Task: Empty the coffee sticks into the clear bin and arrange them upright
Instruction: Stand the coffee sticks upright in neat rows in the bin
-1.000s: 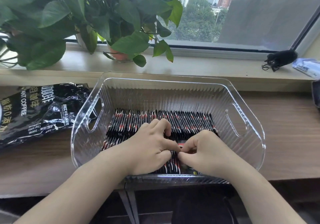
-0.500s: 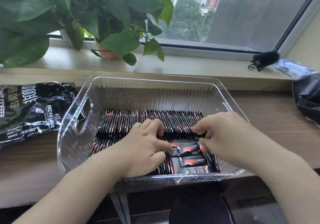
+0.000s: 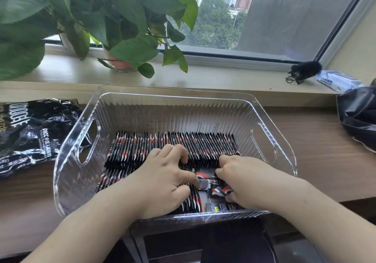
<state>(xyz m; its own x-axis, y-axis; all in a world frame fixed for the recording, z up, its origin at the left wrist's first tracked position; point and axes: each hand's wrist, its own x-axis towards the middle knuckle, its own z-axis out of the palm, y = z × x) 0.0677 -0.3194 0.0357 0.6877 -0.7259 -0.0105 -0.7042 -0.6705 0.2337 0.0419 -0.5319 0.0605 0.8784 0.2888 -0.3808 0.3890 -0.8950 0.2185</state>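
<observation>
A clear bin [image 3: 173,110] with ribbed walls and cut-out handles sits on a wooden bench [image 3: 317,152] below a windowsill. Inside it, black and red coffee sticks [image 3: 173,146] stand on edge in a tight row across the far part of the floor, packed side by side so each props up the next. A second row is forming nearer the person. The left hand [image 3: 162,183] lies over that near row, fingers [image 3: 175,150] curled down over the tops and thumb against the row's open end, seemingly as a bookend so the sticks don't topple. Just beside the thumb, a few loose sticks [image 3: 215,205] lie flat in the near right corner. The right hand [image 3: 248,181] curls its fingers in, pinching among these, probably to tip them upright against the row. The emptied coffee bag [image 3: 30,134] lies crumpled on the bench left of the bin
</observation>
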